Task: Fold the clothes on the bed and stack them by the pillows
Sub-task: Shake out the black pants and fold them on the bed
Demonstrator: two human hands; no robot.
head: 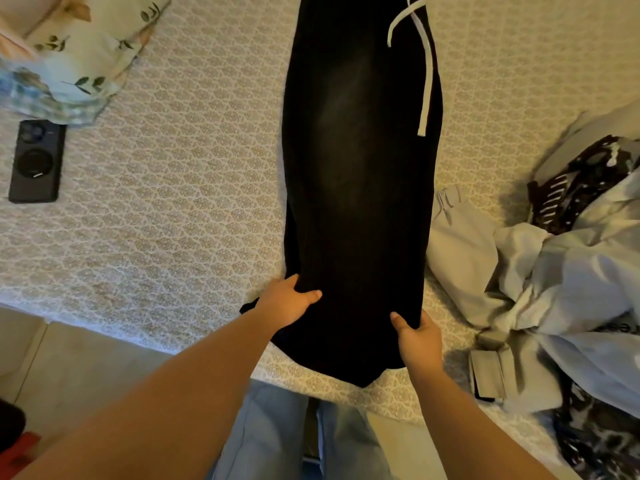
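Fingers (317,294) of left hand (284,303) curled round near-left edge of black sweatpants (360,188), thumb on top, other fingers tucked under cloth; same pinch by right hand (419,336) on near-right edge, thumb on top at 6 o'clock of the garment. Both held at the hem end, likely so that end can be lifted and carried over toward the waistband in one even fold. Gripped at matching corners, presumably to keep the edges square.

Laid lengthwise from 6 to 12 o'clock on bed (173,209), legs seemingly doubled one over the other already, hence the narrow strip. Hem end drooping slightly over the near bed edge. Flat and smoothed, ready for halving. White drawstring (427,74) trailing loose near 1 o'clock at the waistband end; worth tucking in, or liable to stick out of the fold.

Heaped at 3 to 4 o'clock: unfolded pile of clothes (561,271), grey and dark patterned pieces touching one another, just beside the sweatpants, within easy reach for the next pick. Not yet folded, so task judged early.

Resting at 9 o'clock, well apart from the work: black phone (36,161), face down. Beyond it at 10 to 11 o'clock: leaf-print pillow (79,53), marking where the stack belongs; no folded stack visible beside it.
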